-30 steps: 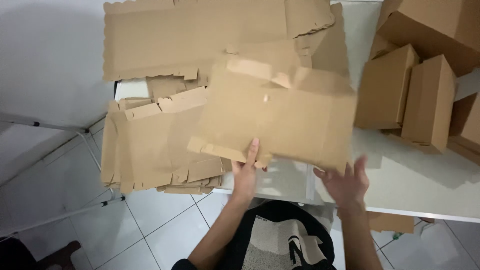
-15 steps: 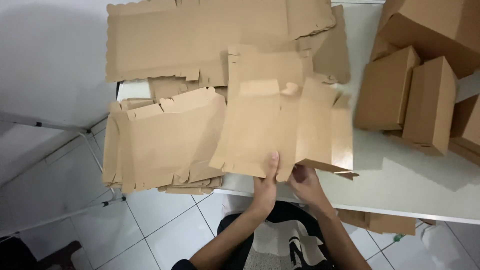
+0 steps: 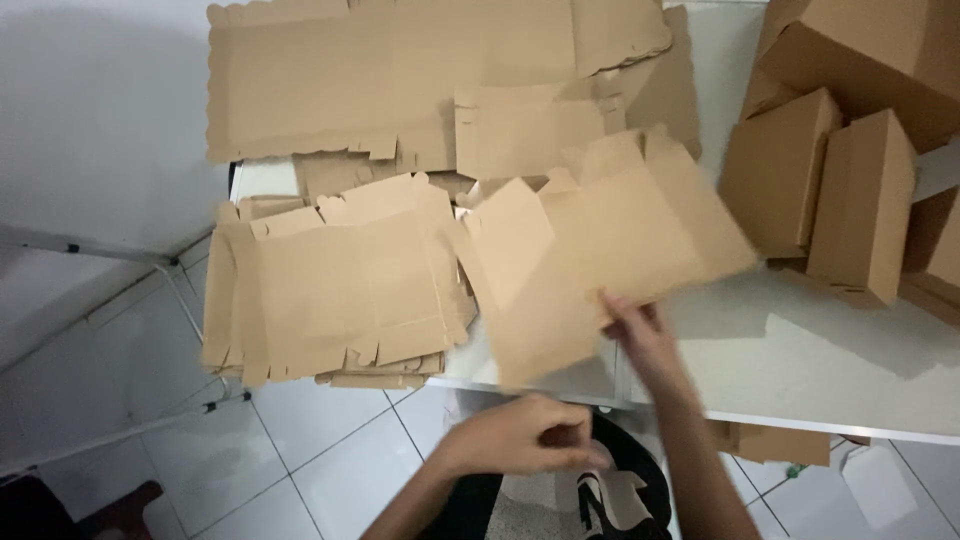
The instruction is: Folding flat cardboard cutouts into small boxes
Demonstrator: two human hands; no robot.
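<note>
White desk [image 3: 830,370] over pale floor tiles, viewed from above. Nearest me, the left hand [image 3: 520,437] hangs below the desk's front edge, fingers curled, apparently holding nothing. The right hand [image 3: 640,330] pinches the lower edge of a flat die-cut cardboard blank [image 3: 600,260], lifted and tilted over the front edge. I judge the step to be folding this blank; next the free hand must take a flap. Left, a stack of matte brown blanks [image 3: 330,290] overhangs the corner. Far right, folded boxes [image 3: 820,190].
</note>
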